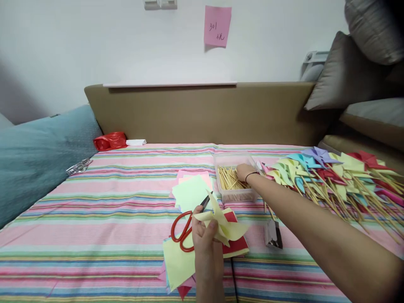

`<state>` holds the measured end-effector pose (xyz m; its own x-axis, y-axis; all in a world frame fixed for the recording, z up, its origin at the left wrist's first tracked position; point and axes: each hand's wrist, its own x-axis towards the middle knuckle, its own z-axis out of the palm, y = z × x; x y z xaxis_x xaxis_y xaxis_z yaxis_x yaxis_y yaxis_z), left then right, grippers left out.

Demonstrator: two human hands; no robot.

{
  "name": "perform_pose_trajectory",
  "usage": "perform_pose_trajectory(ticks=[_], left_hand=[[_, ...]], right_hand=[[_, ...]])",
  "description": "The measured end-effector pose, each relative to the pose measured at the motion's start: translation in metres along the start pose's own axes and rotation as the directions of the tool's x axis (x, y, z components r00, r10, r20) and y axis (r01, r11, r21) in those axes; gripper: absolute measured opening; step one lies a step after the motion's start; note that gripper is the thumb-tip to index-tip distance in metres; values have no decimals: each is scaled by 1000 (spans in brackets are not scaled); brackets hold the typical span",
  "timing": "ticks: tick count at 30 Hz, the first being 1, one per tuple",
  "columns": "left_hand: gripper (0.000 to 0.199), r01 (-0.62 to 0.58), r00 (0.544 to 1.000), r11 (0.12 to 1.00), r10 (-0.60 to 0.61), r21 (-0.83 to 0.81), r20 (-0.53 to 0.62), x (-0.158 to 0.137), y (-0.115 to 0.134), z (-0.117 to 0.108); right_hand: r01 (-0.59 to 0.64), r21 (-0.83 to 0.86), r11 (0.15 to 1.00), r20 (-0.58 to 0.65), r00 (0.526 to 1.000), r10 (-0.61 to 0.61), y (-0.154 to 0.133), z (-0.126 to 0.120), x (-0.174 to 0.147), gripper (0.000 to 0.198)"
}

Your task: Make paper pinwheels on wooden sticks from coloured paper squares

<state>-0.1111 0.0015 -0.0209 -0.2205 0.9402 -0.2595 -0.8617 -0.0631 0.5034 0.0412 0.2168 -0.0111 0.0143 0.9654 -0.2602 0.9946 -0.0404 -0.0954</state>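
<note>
My left hand (206, 233) is closed on a pale yellow paper pinwheel (232, 230), its thumb pressed against the folded blades. Just beside that hand are scissors (181, 240) with red handles, partly hidden behind it; whether the fingers touch them I cannot tell. Under and around it lie yellow paper sheets (179, 263) and a red sheet (238, 246). My right hand (244, 171) reaches down into a clear plastic box (235, 195) among thin wooden sticks (229, 179). Its fingertips are hidden there, so what they grip does not show.
Finished pinwheels (334, 164) on sticks are heaped at the right. A small stapler-like dark and silver object (273, 234) lies below my right forearm. Light green paper (191, 193) tops another pile. A red plastic bag (110, 141) sits at the back left, near the sofa back (202, 115).
</note>
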Motion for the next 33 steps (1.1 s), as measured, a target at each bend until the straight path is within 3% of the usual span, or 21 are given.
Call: perform_pose_trajectory(ticks=[7,10,13,17,19,20,22,27,33], left_hand=[[57,-26,1000,999,27,-46,16,2,-2,-2],[50,-57,997,996,61,-66,51,2,-3,0],[46,-70,994,995,75,-64,76,2,-4,1],[47,-57,994,998,59,-31,95,1,-5,5],[49,-38,994,999,40,-13,105,-1,-7,7],[50,-26,993,1000,26,-5,117,-2,-9,9],[51,2,988,1000,-4,12,152,-4,-14,11],[53,63,974,995,-77,73,214,-6,-29,16],[38,73,966,991,-98,110,239,-5,-40,18]], right_hand=[[-20,141,990,-48,998,27,-4,-17,-2,34],[36,264,964,-93,996,-12,-6,-39,-9,34],[138,433,891,-155,985,-77,-5,-59,-36,23],[335,654,678,-282,940,-192,10,-57,-109,19],[388,871,301,-327,916,-233,21,-39,-148,12],[349,922,170,-311,926,-216,26,-29,-166,12],[260,965,19,-252,948,-194,34,-6,-192,15],[107,983,-149,-130,979,-156,46,33,-212,20],[101,976,-191,-126,984,-123,59,46,-205,19]])
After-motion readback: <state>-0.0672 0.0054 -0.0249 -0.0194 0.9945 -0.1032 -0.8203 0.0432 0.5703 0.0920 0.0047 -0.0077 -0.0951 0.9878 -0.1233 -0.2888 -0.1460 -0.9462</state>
